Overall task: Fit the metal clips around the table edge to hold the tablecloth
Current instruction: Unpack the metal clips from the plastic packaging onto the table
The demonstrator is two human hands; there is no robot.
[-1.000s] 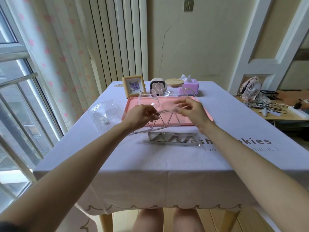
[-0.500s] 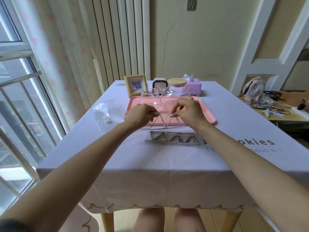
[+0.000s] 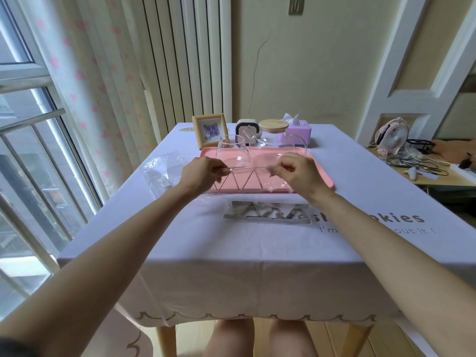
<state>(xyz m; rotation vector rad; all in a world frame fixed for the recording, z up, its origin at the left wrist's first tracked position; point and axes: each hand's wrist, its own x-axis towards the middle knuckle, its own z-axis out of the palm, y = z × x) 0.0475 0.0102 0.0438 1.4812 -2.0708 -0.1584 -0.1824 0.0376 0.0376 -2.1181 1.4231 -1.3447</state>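
Metal clips (image 3: 244, 168), bunched together, are hanging just above the pink tray (image 3: 318, 172) in the middle of the tablecloth (image 3: 231, 251), the left hand (image 3: 203, 173) and right hand (image 3: 300, 171) each pinching an end with curled fingers, probably to pull one free for fitting.

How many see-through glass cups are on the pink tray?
2. One clear glass cup stands at the back left of the pink plastic tray; the other is just right of it, partly behind the right hand.

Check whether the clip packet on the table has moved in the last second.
No: the clip packet still lies across the start of the tablecloth lettering.
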